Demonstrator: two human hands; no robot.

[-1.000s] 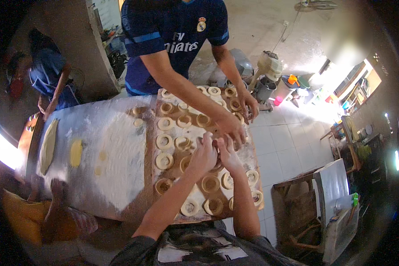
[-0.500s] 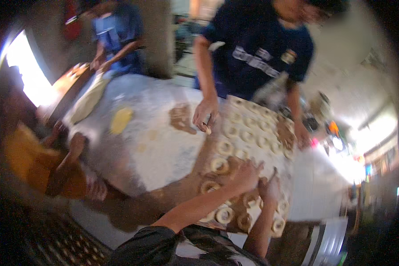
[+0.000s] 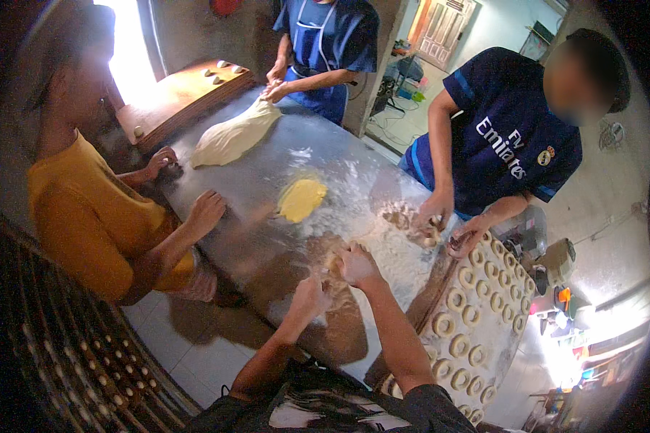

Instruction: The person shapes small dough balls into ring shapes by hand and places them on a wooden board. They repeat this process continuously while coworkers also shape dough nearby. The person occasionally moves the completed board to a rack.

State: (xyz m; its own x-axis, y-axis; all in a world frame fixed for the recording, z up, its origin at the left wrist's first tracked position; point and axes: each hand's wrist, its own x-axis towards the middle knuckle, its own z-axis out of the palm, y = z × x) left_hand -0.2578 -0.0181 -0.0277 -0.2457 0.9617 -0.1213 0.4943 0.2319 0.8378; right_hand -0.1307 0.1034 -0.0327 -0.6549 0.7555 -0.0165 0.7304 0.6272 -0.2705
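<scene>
My right hand (image 3: 359,265) is over the floured tabletop, its fingers curled around a small pale piece of dough (image 3: 332,264) that shows at the fingertips. Close beside it, my left hand (image 3: 309,299) is closed, knuckles up; anything inside its fingers is hidden. Beyond my hands lies loose white flour (image 3: 390,242) and a flat yellow slab (image 3: 301,200). To the right, a board (image 3: 440,368) carries many ring-shaped dough pieces (image 3: 458,299) in rows.
Across the table (image 3: 253,249), a co-worker in dark blue (image 3: 505,123) holds a small dough piece above the flour. A person in an apron (image 3: 325,65) pulls a large dough sheet (image 3: 235,133). A person in yellow (image 3: 101,216) stands left. Dough balls sit on a wooden board (image 3: 173,101).
My hands have left the board of dough rings and come together over the floured table. The view has turned, so the board now appears farther right. The co-worker's hands have drawn closer together.
</scene>
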